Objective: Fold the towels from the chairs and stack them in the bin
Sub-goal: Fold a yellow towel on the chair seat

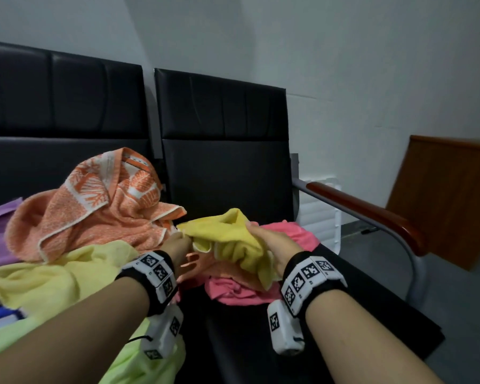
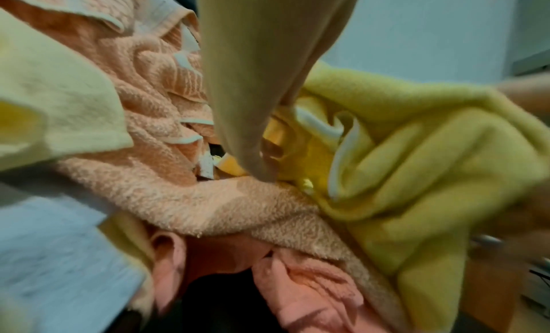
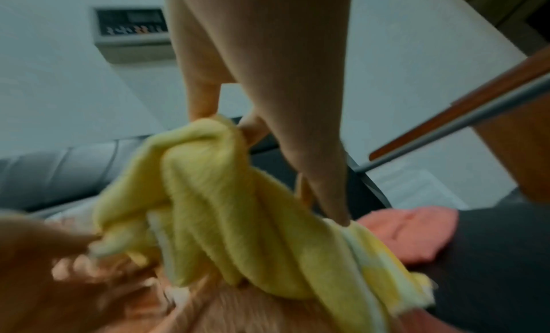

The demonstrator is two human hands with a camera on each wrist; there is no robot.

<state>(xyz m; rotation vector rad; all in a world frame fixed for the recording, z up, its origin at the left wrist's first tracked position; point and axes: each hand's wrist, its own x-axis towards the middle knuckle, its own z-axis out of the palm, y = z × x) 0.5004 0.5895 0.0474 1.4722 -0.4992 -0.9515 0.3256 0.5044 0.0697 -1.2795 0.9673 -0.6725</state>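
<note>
Pinching opposite edges, both hands, left hand [image 1: 179,241] and right hand [image 1: 272,242], lift the crumpled bright yellow terry towel [image 1: 230,236] off the heap, fingers [image 3: 253,128] clamped on cloth, likely to spread it for folding.

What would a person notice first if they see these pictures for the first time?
Most striking is the bright yellow towel, bunched between the left hand and the right hand, low in the middle. Behind it to the left, a rumpled orange patterned towel lies heaped on the black chairs, and a pink towel lies under the hands.
</note>
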